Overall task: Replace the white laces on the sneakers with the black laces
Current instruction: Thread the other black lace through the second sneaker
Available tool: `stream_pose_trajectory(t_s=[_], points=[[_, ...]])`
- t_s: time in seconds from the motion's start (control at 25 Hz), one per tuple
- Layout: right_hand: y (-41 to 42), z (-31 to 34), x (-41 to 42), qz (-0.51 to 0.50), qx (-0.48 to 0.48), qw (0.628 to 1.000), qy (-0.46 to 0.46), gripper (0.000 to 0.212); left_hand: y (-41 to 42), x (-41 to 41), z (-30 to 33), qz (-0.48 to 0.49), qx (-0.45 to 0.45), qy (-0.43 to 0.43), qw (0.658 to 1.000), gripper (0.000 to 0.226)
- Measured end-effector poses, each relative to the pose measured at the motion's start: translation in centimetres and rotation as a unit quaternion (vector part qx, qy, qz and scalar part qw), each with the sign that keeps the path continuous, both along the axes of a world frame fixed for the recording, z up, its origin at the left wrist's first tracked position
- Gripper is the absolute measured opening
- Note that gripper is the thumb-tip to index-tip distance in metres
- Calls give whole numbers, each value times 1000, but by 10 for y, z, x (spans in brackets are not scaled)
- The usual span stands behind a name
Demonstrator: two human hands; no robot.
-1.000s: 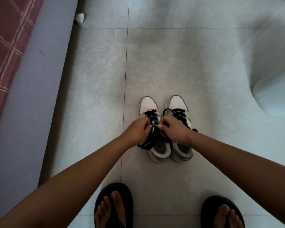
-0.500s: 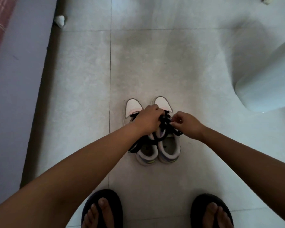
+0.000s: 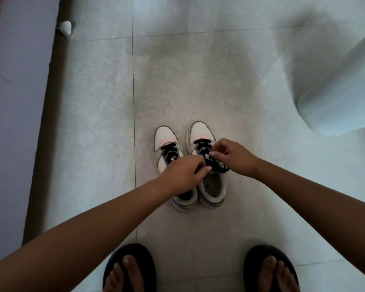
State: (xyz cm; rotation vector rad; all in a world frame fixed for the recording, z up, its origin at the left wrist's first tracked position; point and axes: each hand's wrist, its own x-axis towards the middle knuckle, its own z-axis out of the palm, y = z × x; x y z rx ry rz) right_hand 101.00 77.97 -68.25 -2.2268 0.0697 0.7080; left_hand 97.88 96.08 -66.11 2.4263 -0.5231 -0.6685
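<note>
Two white sneakers stand side by side on the tiled floor, toes pointing away from me. The left sneaker [image 3: 164,142] and the right sneaker [image 3: 200,131] both carry black laces [image 3: 201,145]. My left hand [image 3: 181,173] reaches across the left sneaker's opening and pinches a lace end at the right sneaker's tongue. My right hand [image 3: 234,157] pinches the black lace over the right sneaker's upper eyelets. The left sneaker's heel part is hidden under my left hand.
A low grey platform [image 3: 15,123] runs along the left. A crumpled white scrap [image 3: 66,28] lies at its far edge. A pale rounded object [image 3: 337,102] stands at the right. My feet in black sandals [image 3: 129,268] are at the bottom.
Both hands shifted from the left sneaker's laces to the right sneaker's. The view has also swung a little rightward, so the platform shows less of its red cloth.
</note>
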Motion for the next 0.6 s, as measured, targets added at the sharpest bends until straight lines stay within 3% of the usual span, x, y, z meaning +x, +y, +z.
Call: stream_pose_trajectory(t_s=[0.12, 0.2, 0.4, 0.6], points=[[-7, 10, -8, 101, -3, 991, 84, 41, -18, -1, -11, 31, 88, -23, 995, 46], [-8, 13, -12, 157, -43, 984, 71, 59, -28, 0, -18, 34, 137, -46, 989, 53], [8, 1, -26, 204, -170, 959, -100, 43, -36, 7, -22, 34, 160, -64, 984, 43], [-4, -7, -40, 165, -98, 969, -156, 31, -26, 1, -23, 24, 109, -69, 991, 26]])
